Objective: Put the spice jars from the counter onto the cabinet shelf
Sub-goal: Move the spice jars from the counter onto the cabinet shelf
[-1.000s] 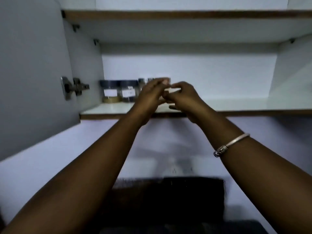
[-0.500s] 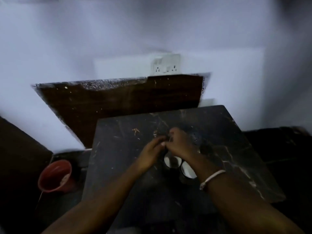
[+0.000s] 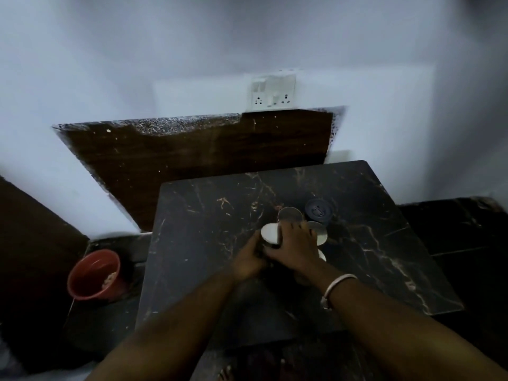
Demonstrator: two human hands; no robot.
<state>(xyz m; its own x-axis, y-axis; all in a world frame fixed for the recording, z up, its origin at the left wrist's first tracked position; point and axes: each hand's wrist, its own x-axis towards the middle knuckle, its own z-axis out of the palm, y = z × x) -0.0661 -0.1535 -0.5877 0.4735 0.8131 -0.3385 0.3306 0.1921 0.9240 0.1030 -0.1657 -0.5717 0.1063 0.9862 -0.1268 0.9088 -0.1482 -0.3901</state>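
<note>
Several spice jars stand bunched together on the black marble counter (image 3: 209, 215). Among them are a white-lidded jar (image 3: 268, 234), a silver-lidded jar (image 3: 290, 213) and a dark blue-lidded jar (image 3: 319, 211). My left hand (image 3: 248, 257) presses against the left side of the white-lidded jar. My right hand (image 3: 295, 247) lies over its right side, fingers across the lid edge, and covers part of two more lids (image 3: 321, 233). Both hands close on that jar. The cabinet shelf is out of view.
A red bucket (image 3: 93, 274) sits on the floor to the left of the counter. A dark brown board (image 3: 192, 152) leans against the white wall behind it, below a wall socket (image 3: 273, 94). A dark ledge (image 3: 453, 229) runs to the right.
The view dropped from the cabinet shelf to the counter. Both hands came down from the shelf to the cluster of jars and now close around the white-lidded jar.
</note>
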